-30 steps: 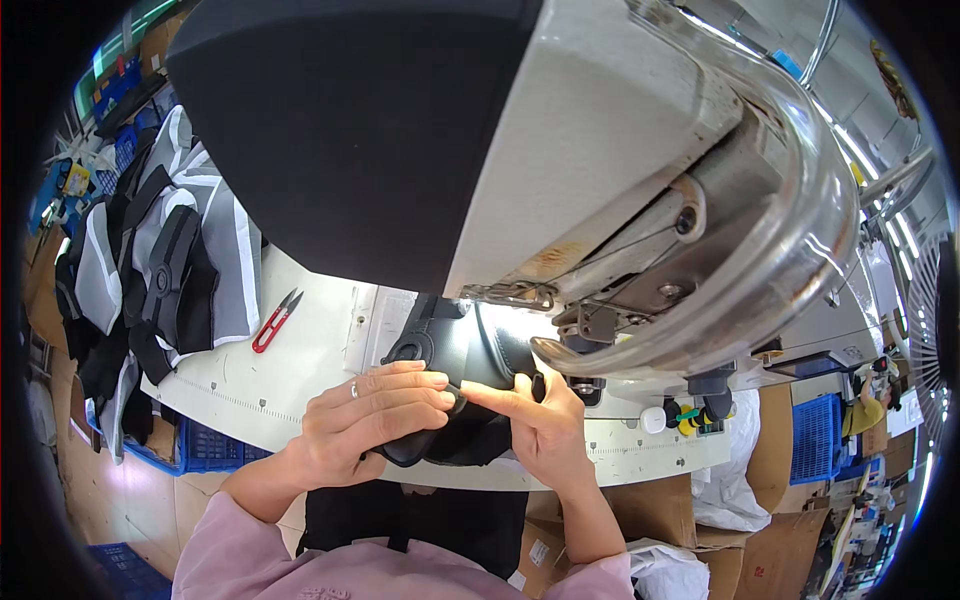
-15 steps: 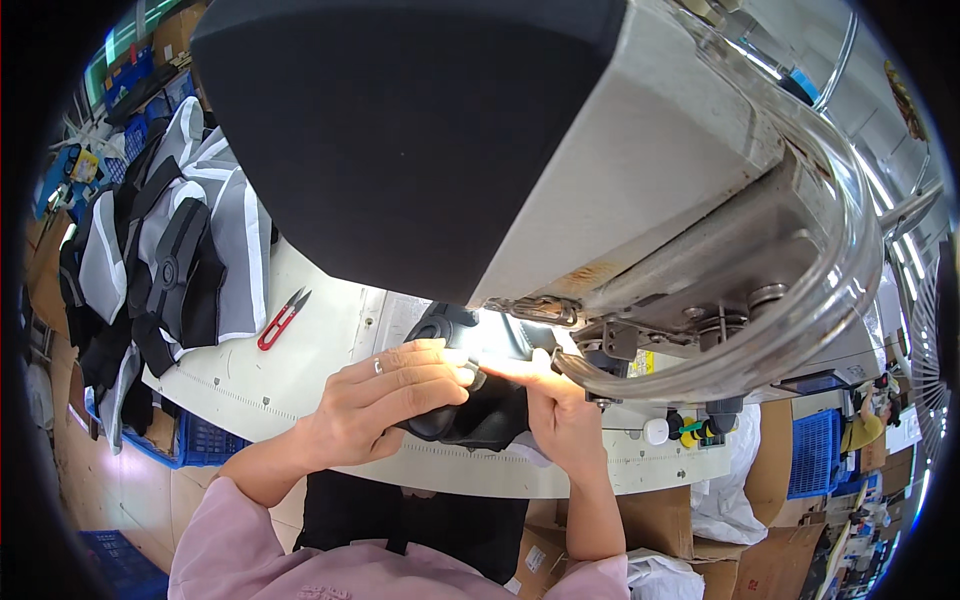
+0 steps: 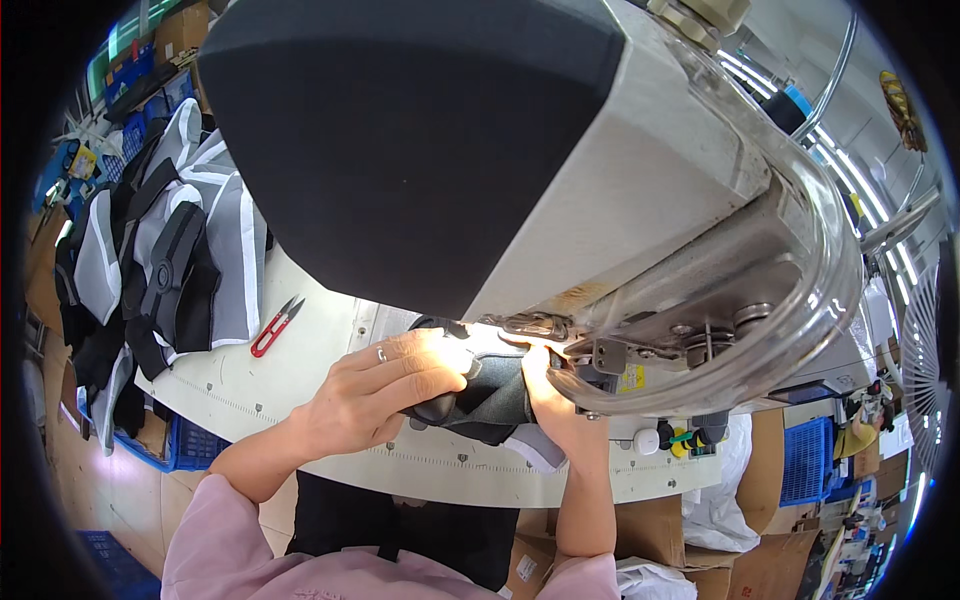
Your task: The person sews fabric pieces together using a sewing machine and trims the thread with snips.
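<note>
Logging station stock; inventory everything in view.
sewing machine: one, black and white, overhead
guard: one, transparent, machine's right
workpiece: one, mostly black, below machine
worktable: one, white, centre
snips: one, red handles, table left
padded pieces: several, black/grey/white, left
small items: several, mixed, table right
crates: several, blue, both sides
boxes: several, brown, lower right
bags: two visible, white, lower right
fan: one, grey, right
left grip: one, bare, on workpiece
right grip: one, bare, on workpiece
sleeves: two, pink, bottom
</note>
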Tool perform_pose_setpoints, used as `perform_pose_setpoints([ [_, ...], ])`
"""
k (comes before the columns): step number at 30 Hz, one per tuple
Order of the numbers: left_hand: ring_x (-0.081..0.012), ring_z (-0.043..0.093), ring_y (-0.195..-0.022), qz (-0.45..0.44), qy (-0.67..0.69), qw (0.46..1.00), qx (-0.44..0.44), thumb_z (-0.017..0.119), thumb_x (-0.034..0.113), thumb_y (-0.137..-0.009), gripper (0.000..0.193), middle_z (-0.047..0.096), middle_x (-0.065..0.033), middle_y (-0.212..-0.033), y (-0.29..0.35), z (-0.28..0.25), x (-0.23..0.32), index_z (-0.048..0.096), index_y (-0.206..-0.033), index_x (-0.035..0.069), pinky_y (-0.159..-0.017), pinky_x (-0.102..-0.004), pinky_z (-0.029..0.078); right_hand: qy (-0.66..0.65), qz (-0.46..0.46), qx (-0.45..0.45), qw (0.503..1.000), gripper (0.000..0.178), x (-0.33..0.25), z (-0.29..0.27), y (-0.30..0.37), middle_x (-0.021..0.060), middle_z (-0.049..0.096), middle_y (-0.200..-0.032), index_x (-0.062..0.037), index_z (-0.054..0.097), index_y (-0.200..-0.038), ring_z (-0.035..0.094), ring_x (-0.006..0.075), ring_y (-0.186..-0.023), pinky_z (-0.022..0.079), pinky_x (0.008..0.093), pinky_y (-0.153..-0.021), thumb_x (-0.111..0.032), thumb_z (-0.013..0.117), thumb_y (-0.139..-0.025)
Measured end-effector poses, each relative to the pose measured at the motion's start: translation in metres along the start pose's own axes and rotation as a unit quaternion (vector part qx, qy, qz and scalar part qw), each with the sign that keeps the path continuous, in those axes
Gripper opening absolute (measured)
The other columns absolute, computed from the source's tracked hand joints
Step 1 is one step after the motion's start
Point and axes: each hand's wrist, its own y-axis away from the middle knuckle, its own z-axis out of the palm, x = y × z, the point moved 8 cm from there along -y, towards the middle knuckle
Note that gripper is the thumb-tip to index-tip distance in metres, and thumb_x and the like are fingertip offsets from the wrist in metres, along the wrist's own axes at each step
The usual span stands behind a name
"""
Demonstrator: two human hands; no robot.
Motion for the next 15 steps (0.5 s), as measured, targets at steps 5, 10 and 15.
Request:
perform_pose_setpoints([
  [5, -0.0324, 0.069, -0.111, 0.016, -0.010, 1.000, 0.018, 0.062, -0.012, -0.065, 0.049, 0.074, -0.0100, -0.109, -0.006, 0.001, 0.001, 0.073, -0.111, 0.003, -0.098, -0.0431, 0.058, -0.004, 0.076, -0.009, 0.997, 0.014, 0.005, -0.003, -0.002, 0.0036, 0.070, -0.076, 0.0027, 0.068, -0.090, 0.060, 0.0135, -0.071, 0.050, 0.0292, -0.071, -0.010, 0.070, -0.095],
  [10, -0.0296, 0.069, -0.105, 0.032, -0.059, 0.997, 0.036, 0.065, -0.010, -0.065, 0.045, 0.074, -0.0079, -0.103, -0.008, -0.002, 0.004, 0.075, -0.106, 0.005, -0.091, -0.0406, 0.060, -0.158, 0.014, -0.003, 0.987, 0.010, -0.003, -0.010, -0.002, 0.0023, 0.071, -0.085, 0.0028, 0.070, -0.095, 0.062, 0.0121, -0.079, 0.050, 0.0282, -0.075, -0.005, 0.073, -0.089],
  [15, -0.0274, 0.069, -0.103, -0.007, -0.022, 0.998, 0.053, 0.064, -0.012, -0.064, 0.049, 0.075, -0.0079, -0.104, -0.011, 0.004, -0.010, 0.076, -0.108, 0.006, -0.079, -0.0370, 0.060, -0.054, 0.033, -0.010, 0.998, 0.016, 0.021, 0.003, -0.015, 0.0049, 0.073, -0.092, 0.0012, 0.072, -0.099, 0.066, 0.0153, -0.083, 0.052, 0.0315, -0.078, -0.010, 0.074, -0.088],
])
